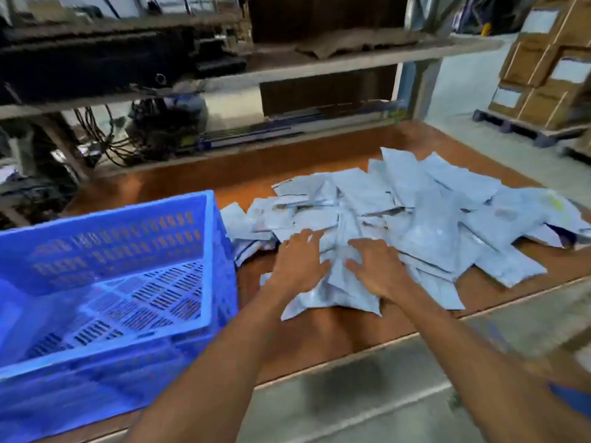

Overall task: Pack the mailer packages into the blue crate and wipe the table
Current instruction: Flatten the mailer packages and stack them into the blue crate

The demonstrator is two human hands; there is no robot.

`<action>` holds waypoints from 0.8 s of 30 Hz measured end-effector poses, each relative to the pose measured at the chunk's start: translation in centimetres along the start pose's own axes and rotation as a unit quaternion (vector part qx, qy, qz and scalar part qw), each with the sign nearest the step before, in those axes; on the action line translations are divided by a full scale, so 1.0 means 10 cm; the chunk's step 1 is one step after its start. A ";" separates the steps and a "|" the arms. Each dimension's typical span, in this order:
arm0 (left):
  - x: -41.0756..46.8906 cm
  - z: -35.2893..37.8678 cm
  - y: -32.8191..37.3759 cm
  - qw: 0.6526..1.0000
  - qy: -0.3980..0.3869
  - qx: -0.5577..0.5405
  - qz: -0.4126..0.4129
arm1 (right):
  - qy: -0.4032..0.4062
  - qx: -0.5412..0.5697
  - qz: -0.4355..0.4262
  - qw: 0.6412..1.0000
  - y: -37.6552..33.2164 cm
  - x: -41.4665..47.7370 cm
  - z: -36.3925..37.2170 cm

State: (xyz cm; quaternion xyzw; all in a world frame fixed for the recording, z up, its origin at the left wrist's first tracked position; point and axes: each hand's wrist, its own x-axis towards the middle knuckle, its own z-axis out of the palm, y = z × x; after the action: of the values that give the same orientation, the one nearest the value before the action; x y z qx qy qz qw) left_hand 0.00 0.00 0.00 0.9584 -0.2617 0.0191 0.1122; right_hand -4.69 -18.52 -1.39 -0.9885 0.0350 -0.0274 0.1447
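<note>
A loose heap of pale grey mailer packages (425,215) covers the middle and right of the brown table (339,337). An empty blue slotted crate (134,302) stands at the left, close beside the heap. My left hand (299,262) and my right hand (377,266) rest with spread fingers on either side of the nearest mailer (335,295), which is puckered up between them at the heap's front edge. Whether the fingers grip it or only press on it is unclear.
Behind the table runs a low shelf unit (319,63) with dark equipment and cables (105,132). Stacked cardboard boxes on a pallet (550,75) stand at the far right. A grey floor (399,394) lies below the table's front edge.
</note>
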 end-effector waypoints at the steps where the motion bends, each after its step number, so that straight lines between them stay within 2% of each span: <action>1: -0.05 0.09 0.04 1.000 0.005 -0.009 -0.008 | -0.008 0.010 0.000 1.000 0.00 -0.04 0.08; 5: -0.29 0.54 -0.06 0.994 0.073 -0.073 0.026 | -0.025 -0.002 0.010 1.000 -0.03 -0.02 0.37; 9: -0.46 0.74 -0.26 0.997 -0.009 -0.031 0.067 | -0.088 -0.014 0.003 0.996 0.13 0.17 0.42; 11: -0.55 0.75 -0.25 0.997 -0.048 0.003 0.061 | -0.102 -0.033 -0.013 0.994 0.25 0.20 0.40; 13: -0.61 0.71 -0.20 0.997 -0.043 0.038 0.042 | -0.096 -0.047 -0.030 0.994 0.37 0.19 0.35; 19: -0.94 0.70 0.01 0.992 0.018 0.109 -0.053 | 0.011 -0.122 -0.144 0.982 0.39 -0.11 0.45; 21: -1.06 0.69 0.06 0.989 0.014 0.120 -0.090 | 0.029 -0.131 -0.148 0.980 0.35 -0.17 0.47; 24: -1.18 0.59 0.08 0.976 -0.018 0.107 -0.191 | 0.077 -0.132 -0.128 0.980 0.29 -0.24 0.34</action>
State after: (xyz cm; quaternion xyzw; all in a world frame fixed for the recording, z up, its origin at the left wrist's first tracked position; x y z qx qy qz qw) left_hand -10.74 3.87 -6.72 0.9973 -0.0723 0.0079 0.0061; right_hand -7.06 -20.09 -5.59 -0.9902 -0.0770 -0.1165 0.0053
